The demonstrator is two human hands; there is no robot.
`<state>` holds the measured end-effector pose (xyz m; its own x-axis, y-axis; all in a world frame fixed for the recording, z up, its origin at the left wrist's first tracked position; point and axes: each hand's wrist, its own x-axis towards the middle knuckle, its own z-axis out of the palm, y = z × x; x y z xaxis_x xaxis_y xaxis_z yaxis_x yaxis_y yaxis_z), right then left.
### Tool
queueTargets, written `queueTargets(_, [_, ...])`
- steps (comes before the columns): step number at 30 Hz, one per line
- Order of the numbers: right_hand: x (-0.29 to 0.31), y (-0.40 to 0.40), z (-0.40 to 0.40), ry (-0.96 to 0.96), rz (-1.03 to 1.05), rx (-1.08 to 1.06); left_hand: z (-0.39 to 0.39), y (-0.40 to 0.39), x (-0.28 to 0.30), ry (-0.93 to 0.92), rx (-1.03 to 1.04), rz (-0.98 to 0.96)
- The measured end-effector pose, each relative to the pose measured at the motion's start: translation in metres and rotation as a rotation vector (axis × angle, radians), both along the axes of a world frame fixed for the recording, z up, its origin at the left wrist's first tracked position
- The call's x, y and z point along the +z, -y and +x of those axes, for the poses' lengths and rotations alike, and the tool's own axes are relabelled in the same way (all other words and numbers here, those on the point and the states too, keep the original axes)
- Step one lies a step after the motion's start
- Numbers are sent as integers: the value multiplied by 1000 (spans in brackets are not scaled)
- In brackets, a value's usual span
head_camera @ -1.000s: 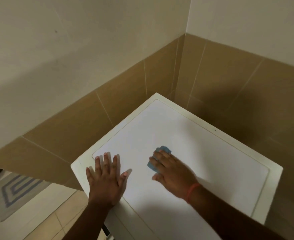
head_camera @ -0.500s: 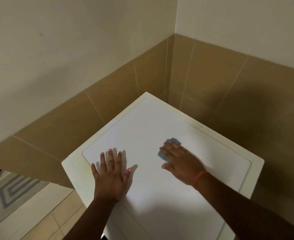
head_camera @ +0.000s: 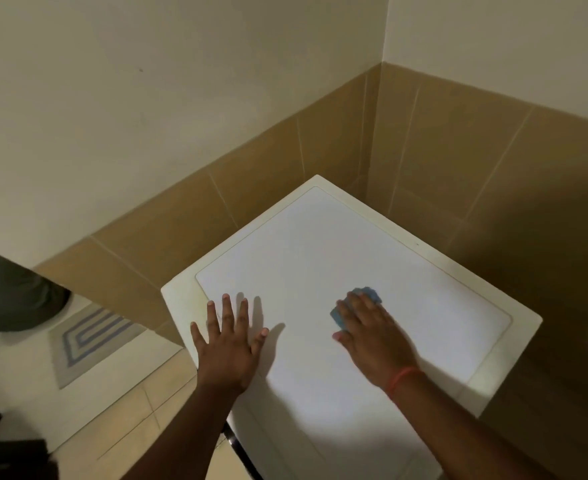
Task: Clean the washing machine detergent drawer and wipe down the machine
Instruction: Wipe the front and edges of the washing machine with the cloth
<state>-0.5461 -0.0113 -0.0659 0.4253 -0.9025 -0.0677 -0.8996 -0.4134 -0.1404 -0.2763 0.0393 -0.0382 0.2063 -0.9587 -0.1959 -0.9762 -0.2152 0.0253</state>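
- Two bare hands rest on the flat white top of the washing machine (head_camera: 320, 258), which stands in a corner of brown-tiled walls (head_camera: 493, 161) with pale plaster above.
- The left hand (head_camera: 228, 344) lies palm down near the top's left front corner, fingers straight and spread wide, thumb out to the side; it holds nothing.
- The right hand (head_camera: 372, 336) lies palm down further right, about mid-width of the top, fingers close together and pressed flat over a small crumpled blue cloth (head_camera: 367, 294).
- The cloth touches the white surface; only its far edge and a bit at the left of the fingers show, the rest is hidden under the hand.
- A thin orange-red band (head_camera: 401, 377) circles the right wrist.
- The two hands are well apart, with bare white surface between them.
- The detergent drawer cannot be made out from this angle; only the top panel and a dark strip at the machine's front edge show.
- Down to the left, on the pale tiled floor (head_camera: 119, 420), lies a grey mat with blue nested stripes (head_camera: 88, 336), and beside it a dark rounded object (head_camera: 11, 299), too blurred to identify.
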Motion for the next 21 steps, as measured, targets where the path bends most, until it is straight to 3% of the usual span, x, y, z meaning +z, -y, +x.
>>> queueTargets(2, [0, -13, 20, 51, 28, -105, 4, -11, 2, 13, 33, 16])
queueTargets(5, [-7, -70, 57, 70, 47, 202, 5, -27, 5, -11, 71, 20])
queueTargets(8, [-8, -69, 43, 65, -9, 387, 12, -36, 9, -16, 86, 18])
queueTargets(13, [-5, -41, 25, 68, -12, -22, 34, -48, 11, -6, 138, 31])
queueTargets(14, [-3, -53, 36, 86, 20, -27, 36, -50, 11, -13, 149, 33])
queueTargets(18, [-5, -128, 70, 115, 81, 292, 40, -50, 9, -63, 148, 35])
queueTargets(21, [-7, -146, 74, 102, 50, 315, 47, -44, 7, -81, 132, 16])
